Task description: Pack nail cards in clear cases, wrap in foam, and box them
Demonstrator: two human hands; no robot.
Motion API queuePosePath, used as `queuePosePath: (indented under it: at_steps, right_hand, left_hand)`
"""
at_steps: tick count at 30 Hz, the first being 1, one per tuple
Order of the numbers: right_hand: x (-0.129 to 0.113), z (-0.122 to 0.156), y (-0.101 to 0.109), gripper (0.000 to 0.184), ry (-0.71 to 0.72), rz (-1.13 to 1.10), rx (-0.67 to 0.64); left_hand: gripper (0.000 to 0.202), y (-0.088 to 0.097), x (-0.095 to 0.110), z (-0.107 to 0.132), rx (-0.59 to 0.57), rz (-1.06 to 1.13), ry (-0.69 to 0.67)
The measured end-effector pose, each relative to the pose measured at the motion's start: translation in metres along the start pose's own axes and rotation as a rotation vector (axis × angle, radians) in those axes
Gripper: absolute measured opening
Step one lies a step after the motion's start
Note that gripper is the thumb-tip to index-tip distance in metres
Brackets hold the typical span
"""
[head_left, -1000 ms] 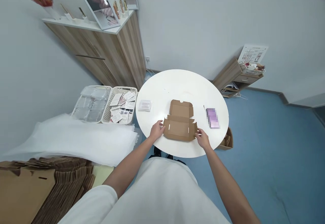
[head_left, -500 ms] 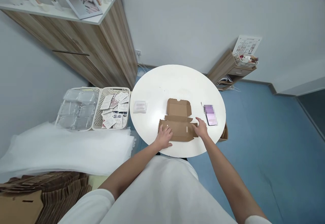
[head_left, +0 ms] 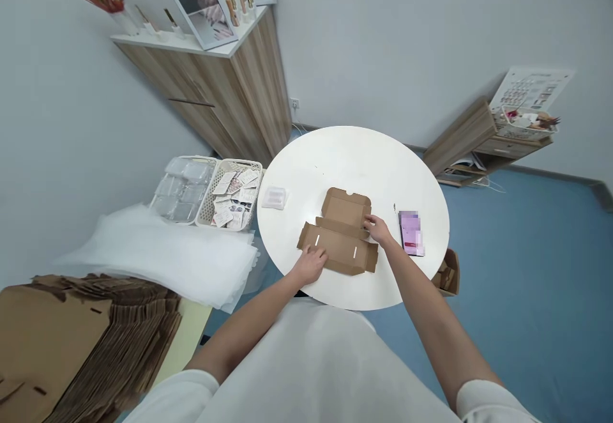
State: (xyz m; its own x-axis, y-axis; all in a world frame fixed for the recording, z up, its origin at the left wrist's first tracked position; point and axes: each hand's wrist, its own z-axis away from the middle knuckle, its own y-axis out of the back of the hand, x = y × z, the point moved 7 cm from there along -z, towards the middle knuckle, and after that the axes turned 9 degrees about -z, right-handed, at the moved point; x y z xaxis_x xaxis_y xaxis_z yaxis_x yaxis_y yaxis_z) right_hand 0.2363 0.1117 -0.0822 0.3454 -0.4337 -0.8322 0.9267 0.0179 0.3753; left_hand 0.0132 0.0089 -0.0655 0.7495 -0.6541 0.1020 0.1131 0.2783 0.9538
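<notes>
I have the round white table (head_left: 306, 148) filling the middle of the frame, and there, dead centre, lies the brown cardboard box (head_left: 338, 249), unfolded! Its wide panel sits closer to the bottom of the frame, long axis running left to right and dipping a touch towards the right; the smaller panel (head_left: 345, 209) lies above it, a narrow folded strip (head_left: 335, 226) between the two.

Now my hands, one at each side! The left hand (head_left: 310, 264) is down at the lower left of the wide panel, fingers curled over its near edge, cardboard up and to the right of them. The right hand (head_left: 378, 230) is up at the strip's right end, cardboard straight to the left of its fingertips. So for that fold line the right is much the nearer, while the left has the wide panel. Fingers bent on both, at the card; whether either truly pinches it, I can't tell from up here.

And smallest of all, two pale slots (head_left: 355, 252) cut across the wide panel, the left one close above my left fingers!
</notes>
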Motion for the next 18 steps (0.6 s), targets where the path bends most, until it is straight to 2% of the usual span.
queuePosePath:
  at_steps: [5,9,14,18]
  right_hand:
    - [0.016,-0.004,0.001,0.038,-0.019,-0.028,0.048]
    - [0.017,0.003,0.007,0.035,0.014,-0.018,0.075]
    - [0.006,0.017,0.006,0.034,0.103,0.058,-0.001]
    - [0.003,0.026,0.004,0.034,0.125,0.112,-0.045]
  left_hand:
    - [0.044,0.002,0.007,-0.001,0.032,-0.009,0.000]
    - [0.060,0.014,0.008,-0.009,0.057,-0.065,0.044]
    - [0.081,0.032,0.008,-0.025,0.051,-0.128,0.033]
    - [0.092,0.031,0.006,-0.035,-0.004,-0.199,0.037]
